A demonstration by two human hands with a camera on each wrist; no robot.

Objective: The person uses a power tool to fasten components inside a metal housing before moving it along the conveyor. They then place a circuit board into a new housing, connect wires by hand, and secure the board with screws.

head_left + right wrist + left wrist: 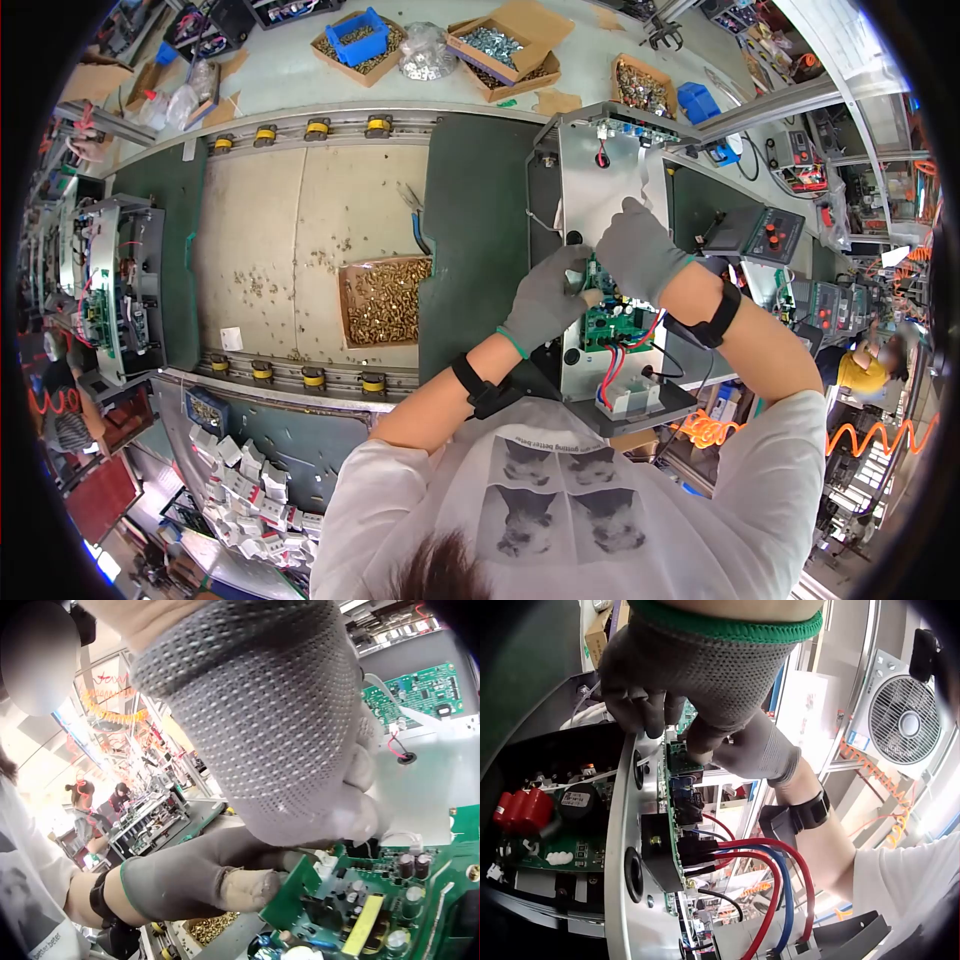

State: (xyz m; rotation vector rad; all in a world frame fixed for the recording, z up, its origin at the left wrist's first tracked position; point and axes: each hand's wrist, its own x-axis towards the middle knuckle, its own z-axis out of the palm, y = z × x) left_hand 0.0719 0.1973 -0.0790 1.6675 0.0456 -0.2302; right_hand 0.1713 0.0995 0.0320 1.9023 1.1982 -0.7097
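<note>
Grey-gloved L hand [545, 300] is pinching the corner of the green printed circuit board [612, 325], sitting mid grey sheet-metal panel [600, 185]. R hand [640, 250] is curling its fingers over the board's top edge; can't tell what they're gripping. Should prob. be pressing evenly, edges only, w/o snagging red wires [610, 365].

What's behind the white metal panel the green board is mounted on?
Behind the panel carrying the green board, the left wrist view shows a second circuit board with red cylinders and a black round part. The panel and deep shadow hide the rest.
</note>
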